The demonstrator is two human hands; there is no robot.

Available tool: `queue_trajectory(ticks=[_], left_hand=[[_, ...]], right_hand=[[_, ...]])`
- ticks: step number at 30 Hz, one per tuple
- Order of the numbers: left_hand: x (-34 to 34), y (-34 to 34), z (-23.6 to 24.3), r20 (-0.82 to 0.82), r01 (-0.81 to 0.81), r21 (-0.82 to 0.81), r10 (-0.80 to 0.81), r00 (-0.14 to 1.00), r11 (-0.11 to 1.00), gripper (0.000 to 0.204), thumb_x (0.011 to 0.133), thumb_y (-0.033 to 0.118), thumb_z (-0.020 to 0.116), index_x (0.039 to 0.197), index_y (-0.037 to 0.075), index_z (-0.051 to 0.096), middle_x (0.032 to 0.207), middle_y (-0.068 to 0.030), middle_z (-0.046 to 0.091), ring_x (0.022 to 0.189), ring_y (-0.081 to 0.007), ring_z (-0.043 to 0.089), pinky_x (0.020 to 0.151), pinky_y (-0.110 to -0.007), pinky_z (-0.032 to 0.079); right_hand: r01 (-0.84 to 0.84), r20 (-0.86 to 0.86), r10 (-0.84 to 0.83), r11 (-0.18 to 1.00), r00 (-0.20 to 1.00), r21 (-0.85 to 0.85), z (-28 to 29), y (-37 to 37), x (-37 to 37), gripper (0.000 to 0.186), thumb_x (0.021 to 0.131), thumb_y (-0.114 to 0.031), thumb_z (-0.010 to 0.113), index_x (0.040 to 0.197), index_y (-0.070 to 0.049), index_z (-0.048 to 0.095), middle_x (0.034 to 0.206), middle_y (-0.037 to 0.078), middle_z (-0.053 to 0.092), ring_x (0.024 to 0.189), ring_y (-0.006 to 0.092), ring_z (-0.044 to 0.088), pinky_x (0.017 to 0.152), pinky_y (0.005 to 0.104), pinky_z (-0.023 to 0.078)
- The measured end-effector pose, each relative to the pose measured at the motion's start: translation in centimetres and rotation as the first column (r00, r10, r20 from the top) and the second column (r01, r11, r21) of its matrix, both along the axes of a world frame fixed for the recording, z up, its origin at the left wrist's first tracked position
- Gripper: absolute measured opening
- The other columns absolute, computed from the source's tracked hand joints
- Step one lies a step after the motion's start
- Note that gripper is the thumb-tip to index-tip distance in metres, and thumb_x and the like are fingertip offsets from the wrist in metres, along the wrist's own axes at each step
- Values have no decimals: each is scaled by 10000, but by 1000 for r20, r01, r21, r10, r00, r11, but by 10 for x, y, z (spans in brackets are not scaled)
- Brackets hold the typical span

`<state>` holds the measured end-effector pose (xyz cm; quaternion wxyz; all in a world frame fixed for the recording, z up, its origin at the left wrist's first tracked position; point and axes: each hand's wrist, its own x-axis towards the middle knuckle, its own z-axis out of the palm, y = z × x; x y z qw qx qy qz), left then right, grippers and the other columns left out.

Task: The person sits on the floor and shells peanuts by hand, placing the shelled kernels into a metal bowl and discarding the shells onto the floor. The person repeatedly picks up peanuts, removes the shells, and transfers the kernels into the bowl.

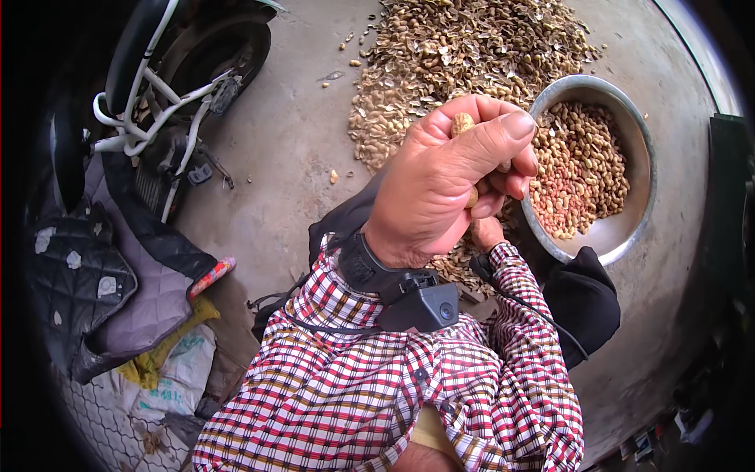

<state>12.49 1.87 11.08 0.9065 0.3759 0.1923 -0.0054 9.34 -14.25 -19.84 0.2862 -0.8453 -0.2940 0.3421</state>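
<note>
My left hand (448, 177) is raised close to the camera, its thumb and fingers pinched on a tan peanut in its shell (462, 123). A black strap with a small camera (421, 303) sits on that wrist. My right hand (486, 232) lies mostly hidden behind and under the left hand; only its heel and checked cuff show, so its grip is unreadable. Just right of both hands stands a metal bowl (638, 149) holding shelled peanuts (578, 169).
A wide heap of empty peanut shells (456, 55) covers the concrete floor beyond the hands. A scooter (169, 94) with a quilted cover (86, 275) stands at left. Sacks (177, 366) and wire mesh lie at lower left.
</note>
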Motion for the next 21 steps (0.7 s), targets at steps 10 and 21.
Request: queue_trajectory(ticks=[10,21], left_hand=[[5,-1,-3,95,86,-62,-80,992,994,138,821,174,577,869,44,572,683,-24,588,581,-81,559,417,-188,416],[10,-49,-22,71,366,33,-368,927,930,171,838,206,566,871,40,541,726,-19,566,605,-74,541,498,-167,439]], right_hand=[[444,-485,-284,859,827,254,55,-7,50,296,809,-68,417,1066,6,542,868,120,598,756,162,592,678,273,478],[611,-437,-511,238,740,755,269,-31,70,351,895,-45,345,1241,10,374,1149,110,512,970,167,563,710,188,437]])
